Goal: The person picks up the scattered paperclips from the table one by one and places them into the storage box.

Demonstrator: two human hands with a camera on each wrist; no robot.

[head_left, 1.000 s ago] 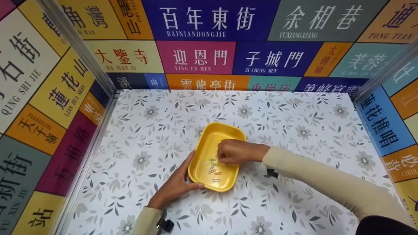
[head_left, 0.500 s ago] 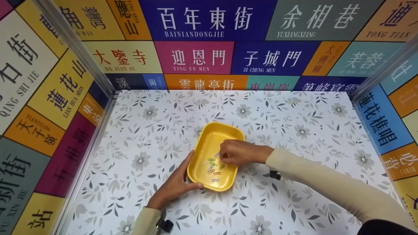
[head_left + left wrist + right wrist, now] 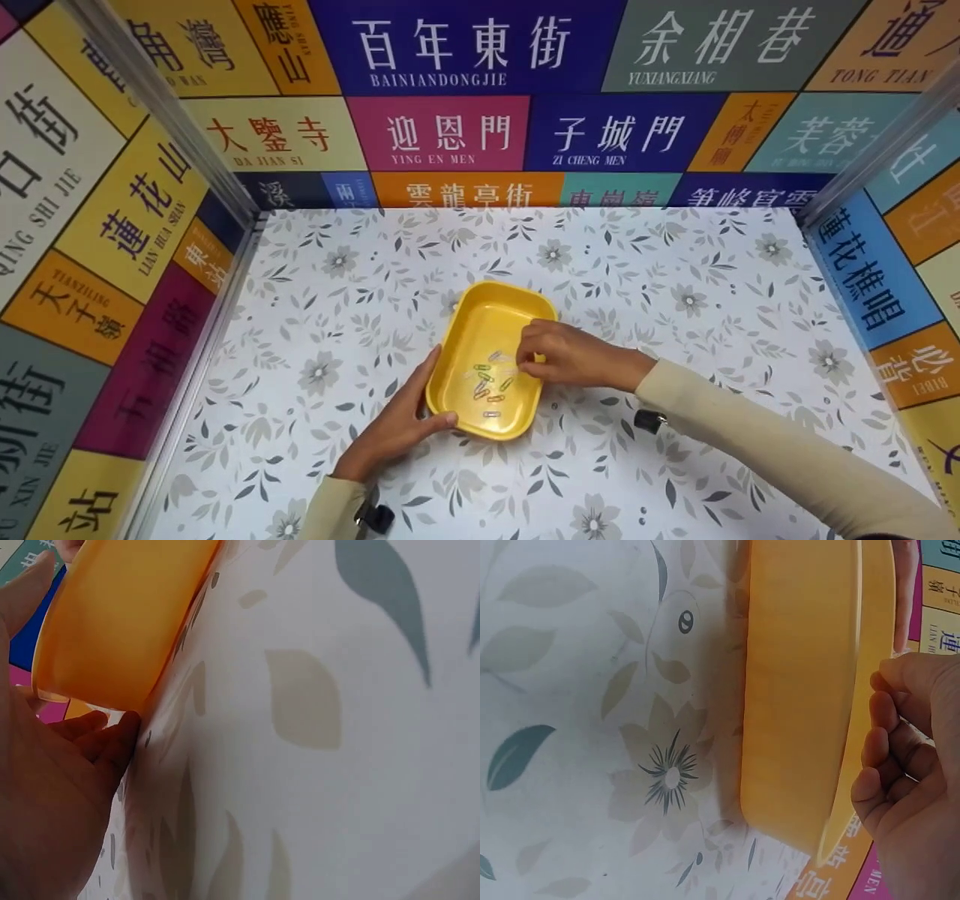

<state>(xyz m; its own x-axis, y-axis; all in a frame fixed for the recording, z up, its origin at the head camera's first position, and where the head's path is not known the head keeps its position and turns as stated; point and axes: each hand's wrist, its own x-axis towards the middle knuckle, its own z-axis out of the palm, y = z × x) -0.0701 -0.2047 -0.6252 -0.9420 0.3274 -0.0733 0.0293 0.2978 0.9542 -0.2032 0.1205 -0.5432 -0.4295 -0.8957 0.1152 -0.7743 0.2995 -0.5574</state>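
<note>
A yellow tray (image 3: pixel 500 435) lies tilted on the patterned tabletop, with several small colored paper clips (image 3: pixel 496 398) scattered on its bottom. My left hand (image 3: pixel 401 420) holds the tray's near left corner, thumb at the rim and fingers along the left wall; the left wrist view has fingertips low by its base. Over the tray's right rim is my right hand (image 3: pixel 566 352), fingers curled, tips together just above the clips. In the right wrist view these curled fingers (image 3: pixel 885 711) sit close by the rim. I cannot tell whether a clip is between the fingertips.
White tabletop (image 3: pixel 660 255) with grey flowers and leaves surrounds the tray. Panels with large printed characters (image 3: pixel 435 135) stand behind it and on both sides. A black wrist camera (image 3: pixel 649 421) is under the right sleeve, another (image 3: pixel 373 517) by the left.
My right hand has drawn back to the right, from the tray's middle to its right rim, uncovering more paper clips. My left hand keeps its hold on the tray.
</note>
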